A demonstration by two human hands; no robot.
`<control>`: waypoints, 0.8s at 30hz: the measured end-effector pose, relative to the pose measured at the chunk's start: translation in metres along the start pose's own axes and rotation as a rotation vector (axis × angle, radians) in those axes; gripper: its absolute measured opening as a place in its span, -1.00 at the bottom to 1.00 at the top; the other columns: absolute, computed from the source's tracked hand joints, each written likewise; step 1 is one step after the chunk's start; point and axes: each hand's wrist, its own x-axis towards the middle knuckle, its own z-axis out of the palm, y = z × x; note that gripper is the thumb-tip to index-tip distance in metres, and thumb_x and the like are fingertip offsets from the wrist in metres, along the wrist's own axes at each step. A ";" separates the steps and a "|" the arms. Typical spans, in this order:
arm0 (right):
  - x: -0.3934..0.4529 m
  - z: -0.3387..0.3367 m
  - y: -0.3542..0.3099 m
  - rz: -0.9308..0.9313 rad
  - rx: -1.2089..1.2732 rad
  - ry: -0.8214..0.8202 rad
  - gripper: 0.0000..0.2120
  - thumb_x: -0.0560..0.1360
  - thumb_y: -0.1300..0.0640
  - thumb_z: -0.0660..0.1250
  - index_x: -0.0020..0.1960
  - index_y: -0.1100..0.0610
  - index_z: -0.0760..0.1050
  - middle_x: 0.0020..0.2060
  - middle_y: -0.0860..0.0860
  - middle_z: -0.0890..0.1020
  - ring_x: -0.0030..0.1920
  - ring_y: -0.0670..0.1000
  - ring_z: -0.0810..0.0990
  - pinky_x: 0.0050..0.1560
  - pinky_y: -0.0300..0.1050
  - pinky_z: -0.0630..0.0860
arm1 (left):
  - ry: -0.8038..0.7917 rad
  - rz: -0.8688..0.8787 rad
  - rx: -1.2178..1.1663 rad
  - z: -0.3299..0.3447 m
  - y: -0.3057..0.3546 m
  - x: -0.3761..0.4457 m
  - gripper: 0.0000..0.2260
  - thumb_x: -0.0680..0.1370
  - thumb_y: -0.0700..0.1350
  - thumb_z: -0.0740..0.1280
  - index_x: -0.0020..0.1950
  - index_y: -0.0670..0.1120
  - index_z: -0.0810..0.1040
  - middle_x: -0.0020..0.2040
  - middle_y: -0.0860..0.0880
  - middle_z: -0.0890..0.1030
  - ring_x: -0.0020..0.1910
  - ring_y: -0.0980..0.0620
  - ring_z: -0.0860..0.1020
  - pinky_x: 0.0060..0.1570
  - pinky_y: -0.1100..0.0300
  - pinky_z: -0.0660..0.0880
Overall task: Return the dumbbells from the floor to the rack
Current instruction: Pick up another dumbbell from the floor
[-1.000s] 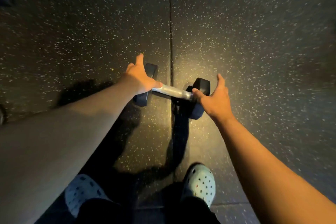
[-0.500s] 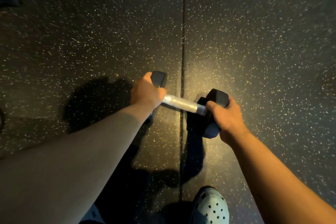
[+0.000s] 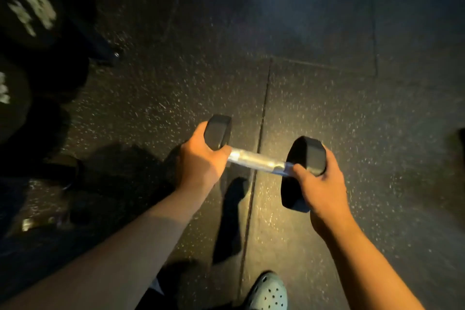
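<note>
Dumbbell (image 3: 261, 161): black hex heads, bright metal bar, held crosswise in front of the body and judged to be clear of the floor (image 3: 352, 113), since its shadow is cast apart from it, lower down by the seam. Left hand (image 3: 198, 166) is wrapped over the near side of the left head, fingers closed on it at the bar's end; right hand (image 3: 318, 184) is clamped on the right head, thumb laid toward the bar. Step in hand is judged to be the carry, pickup done. No rack can be made out with certainty; dark blurred shapes (image 3: 30, 33) with pale markings are seen at far left, possibly stored weights. A turn toward that side and a level two-handed set-down are called for next. Floor is dark speckled rubber tiling, seamed. Room is dim, lit from overhead. One pale perforated clog (image 3: 269, 294) is seen below.
</note>
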 end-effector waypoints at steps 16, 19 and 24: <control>-0.257 0.026 -0.367 -0.407 -0.064 -0.328 -0.25 0.44 0.31 0.46 0.55 -0.01 0.30 0.22 -0.04 0.58 -0.01 -0.18 0.57 0.04 -0.27 0.47 | 0.561 0.043 -0.287 -0.354 0.190 -0.220 -0.48 0.49 -0.07 0.51 0.44 0.11 0.52 0.20 0.06 0.66 0.20 -0.03 0.59 0.16 0.10 0.49; -0.312 0.039 -0.403 -0.487 -0.122 -0.427 -0.26 0.42 0.33 0.45 0.53 0.02 0.33 0.33 -0.01 0.55 0.25 0.00 0.55 0.25 -0.10 0.45 | 0.679 0.010 -0.327 -0.409 0.192 -0.270 -0.49 0.49 -0.08 0.50 0.43 0.11 0.52 0.17 0.06 0.64 0.17 -0.02 0.58 0.16 0.13 0.45; -0.409 0.067 -0.431 -0.576 -0.139 -0.580 -0.29 0.41 0.32 0.45 0.49 -0.03 0.37 0.25 -0.04 0.60 0.18 -0.07 0.59 0.28 -0.01 0.51 | 0.848 -0.035 -0.402 -0.486 0.170 -0.355 -0.44 0.51 -0.07 0.49 0.50 0.09 0.47 0.24 0.07 0.61 0.24 0.02 0.55 0.17 0.17 0.44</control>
